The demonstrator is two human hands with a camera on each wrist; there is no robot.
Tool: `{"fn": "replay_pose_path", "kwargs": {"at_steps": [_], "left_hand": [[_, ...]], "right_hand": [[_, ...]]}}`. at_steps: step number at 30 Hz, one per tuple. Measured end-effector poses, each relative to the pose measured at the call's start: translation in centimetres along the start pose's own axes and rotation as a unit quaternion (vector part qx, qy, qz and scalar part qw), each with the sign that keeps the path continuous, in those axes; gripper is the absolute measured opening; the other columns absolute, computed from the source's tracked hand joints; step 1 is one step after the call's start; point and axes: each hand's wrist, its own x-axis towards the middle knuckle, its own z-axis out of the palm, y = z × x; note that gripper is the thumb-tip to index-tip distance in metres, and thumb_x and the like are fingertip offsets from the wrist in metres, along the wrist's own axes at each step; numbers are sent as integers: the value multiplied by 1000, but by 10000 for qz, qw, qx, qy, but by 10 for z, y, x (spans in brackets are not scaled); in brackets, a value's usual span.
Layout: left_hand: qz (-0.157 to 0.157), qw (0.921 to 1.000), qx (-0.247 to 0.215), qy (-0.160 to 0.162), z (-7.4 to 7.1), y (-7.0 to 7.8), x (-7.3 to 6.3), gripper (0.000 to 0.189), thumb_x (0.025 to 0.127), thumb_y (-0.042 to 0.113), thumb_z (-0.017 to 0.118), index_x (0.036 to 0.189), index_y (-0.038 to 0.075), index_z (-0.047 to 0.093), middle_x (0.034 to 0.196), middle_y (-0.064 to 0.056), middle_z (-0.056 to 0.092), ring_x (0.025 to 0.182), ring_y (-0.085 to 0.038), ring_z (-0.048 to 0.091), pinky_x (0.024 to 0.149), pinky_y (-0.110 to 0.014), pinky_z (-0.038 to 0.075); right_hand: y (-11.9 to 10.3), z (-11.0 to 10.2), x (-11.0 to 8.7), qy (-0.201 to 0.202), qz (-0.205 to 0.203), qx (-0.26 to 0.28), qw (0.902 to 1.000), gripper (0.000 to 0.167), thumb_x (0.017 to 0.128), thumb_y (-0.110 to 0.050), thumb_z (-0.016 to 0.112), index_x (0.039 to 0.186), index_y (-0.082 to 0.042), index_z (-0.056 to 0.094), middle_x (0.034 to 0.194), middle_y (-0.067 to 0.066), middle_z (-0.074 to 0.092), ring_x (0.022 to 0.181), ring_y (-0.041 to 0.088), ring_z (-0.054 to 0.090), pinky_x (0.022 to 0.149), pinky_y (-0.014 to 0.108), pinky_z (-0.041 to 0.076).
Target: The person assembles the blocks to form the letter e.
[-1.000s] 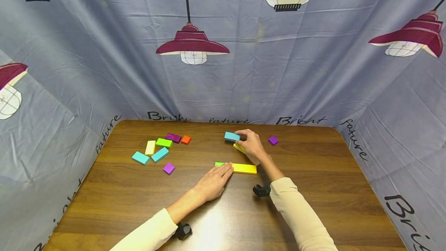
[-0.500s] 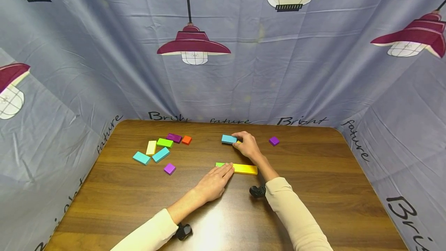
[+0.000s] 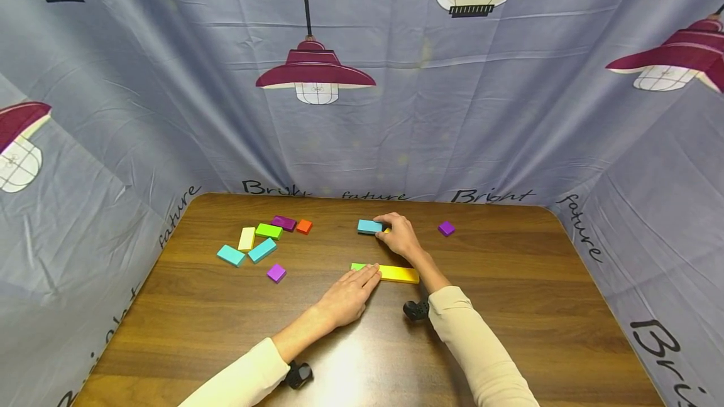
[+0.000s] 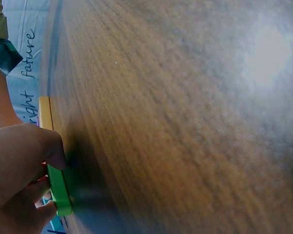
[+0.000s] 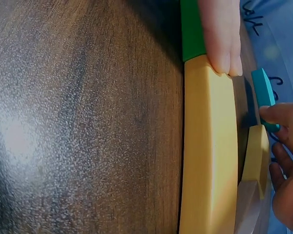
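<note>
In the head view my left hand (image 3: 345, 300) rests flat over a green block (image 3: 357, 266) and a long yellow block (image 3: 399, 274) laid end to end. The right wrist view shows straight left fingers (image 5: 220, 44) across their seam; the left thumb (image 4: 54, 150) is against the near side. Beyond this row my right hand (image 3: 400, 236) pinches a light-blue block (image 3: 370, 227) between thumb and fingers, low over the table. Close beside that hand lie another yellow block (image 5: 255, 151) and a pale brownish block (image 5: 247, 204), end to end and mostly hidden from the head view.
To the left lie two light-blue blocks (image 3: 231, 255), a pale yellow one (image 3: 246, 239), a green one (image 3: 268, 231), a dark purple one (image 3: 284, 223), a small orange one (image 3: 304, 227) and a purple one (image 3: 276, 273). Another purple block (image 3: 446, 228) sits at the back right. Curtains (image 3: 396, 143) surround the table.
My right hand has moved a little left and down, lowering the light-blue block towards the table beside the far yellow block. The left hand stays in place.
</note>
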Motion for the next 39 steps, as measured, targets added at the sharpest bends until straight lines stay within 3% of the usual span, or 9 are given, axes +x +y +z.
{"fn": "replay_pose_path", "kwargs": {"at_steps": [13, 39], "left_hand": [[-27, 10000, -67, -27, 0, 0, 0, 57, 91, 8, 63, 146, 1, 48, 152, -14, 43, 139, -27, 42, 113, -41, 33], [-67, 10000, -65, -34, 3, -1, 0, 57, 91, 7, 62, 146, 2, 48, 153, -13, 43, 139, -26, 41, 114, -40, 33]], "right_hand": [[0, 1, 0, -90, 47, -327, 9994, 36, 88, -7, 75, 124, -6, 70, 131, 16, 61, 123, 37, 51, 107, 48, 38], [3, 2, 1, -215, 105, -330, 9992, 38, 89, -5, 71, 126, -5, 68, 133, 18, 58, 127, 38, 47, 109, 48, 36]]}}
